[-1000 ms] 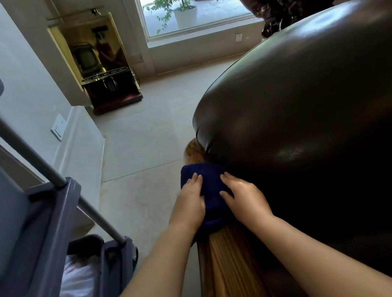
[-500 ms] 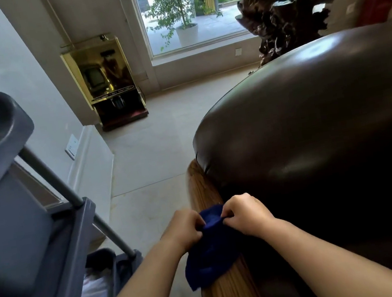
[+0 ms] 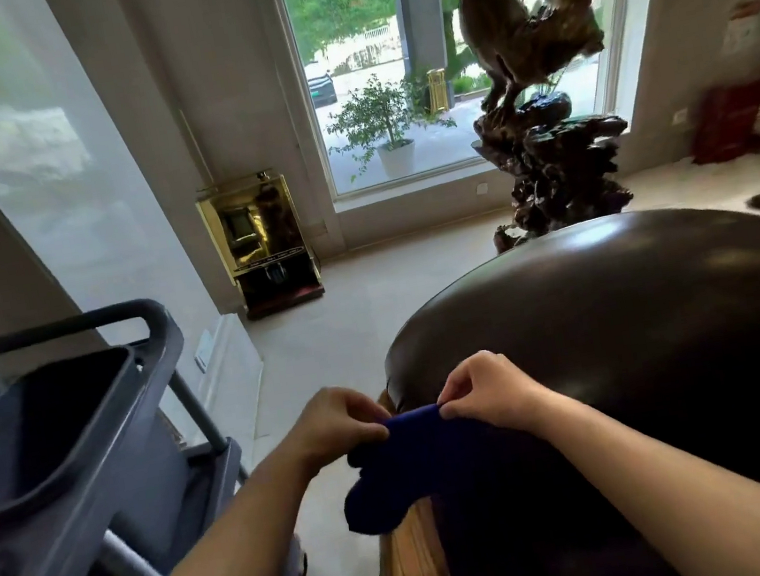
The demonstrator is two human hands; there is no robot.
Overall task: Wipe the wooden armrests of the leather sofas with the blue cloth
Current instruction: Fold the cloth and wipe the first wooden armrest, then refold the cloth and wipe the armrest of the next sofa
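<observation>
Both hands (image 3: 416, 410) pinch the blue cloth (image 3: 396, 473) above the wooden armrest (image 3: 411, 574).

You can read no text here: the red-and-white notice (image 3: 742, 28) on the far right wall is too blurred.

At lower left we see a grey cart (image 3: 69, 433); a gold cabinet (image 3: 260, 241) stands centre, a carved bird sculpture (image 3: 539, 116) upper right.
</observation>
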